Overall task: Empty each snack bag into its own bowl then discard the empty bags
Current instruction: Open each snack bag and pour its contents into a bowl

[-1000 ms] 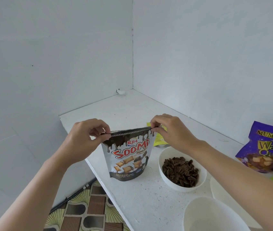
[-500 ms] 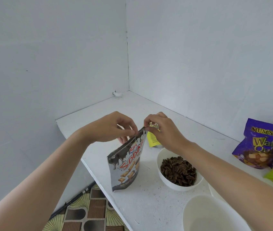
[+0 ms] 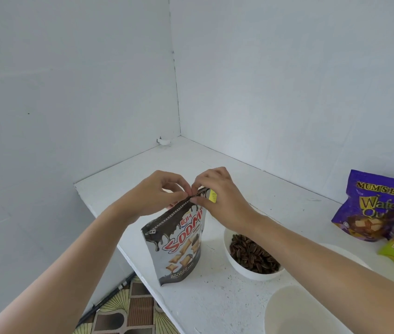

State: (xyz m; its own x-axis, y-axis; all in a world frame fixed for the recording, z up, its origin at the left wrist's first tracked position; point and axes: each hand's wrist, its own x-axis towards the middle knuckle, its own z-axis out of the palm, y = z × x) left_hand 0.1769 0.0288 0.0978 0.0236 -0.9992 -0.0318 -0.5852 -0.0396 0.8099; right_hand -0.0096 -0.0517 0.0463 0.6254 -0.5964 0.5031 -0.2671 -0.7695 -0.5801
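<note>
My left grip [image 3: 157, 194] and right grip [image 3: 225, 201] both pinch the top seal of the grey-and-brown stand-up foil snack pouch [image 3: 179, 244]. The fingertips sit close together at its far corner, ready, I judge, to start a tear.

If I pull too hard, the foil may split down the side and scatter the snacks. A weak pinch could slip off the slick seal. A jerk could also swing the pouch into the white bowl of dark seeds [image 3: 241, 270] just under my right wrist.

The pouch hangs tilted below both grips, its base down at the white surface [image 3: 210, 300], close to the edge. An empty white bowl [image 3: 294, 314] waits nearer me, beside my right forearm.
</note>
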